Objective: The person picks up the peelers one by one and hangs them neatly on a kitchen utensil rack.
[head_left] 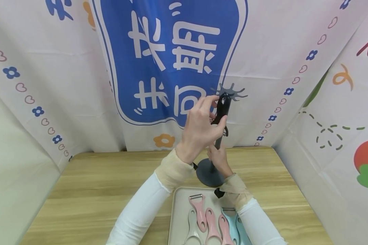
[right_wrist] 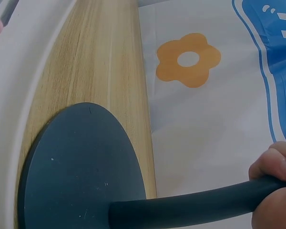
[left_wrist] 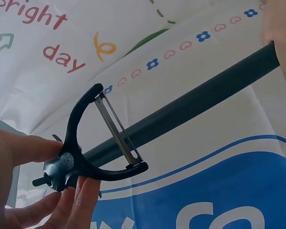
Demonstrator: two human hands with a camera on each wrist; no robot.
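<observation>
Up at the dark grey, spidery crown of prongs (head_left: 233, 92), the left hand (head_left: 200, 129), arm stretched high and forward, pinches a black Y-shaped peeler with a metal blade (head_left: 222, 109) between thumb and fingers. It looks like a hanging step, handle end uppermost; whether its hole is hooked I can't tell, so the next move seems to call for seating it before release. Below, the right hand (head_left: 219, 158) wraps curled fingers round the slim dark grey pole (left_wrist: 181, 109).
</observation>
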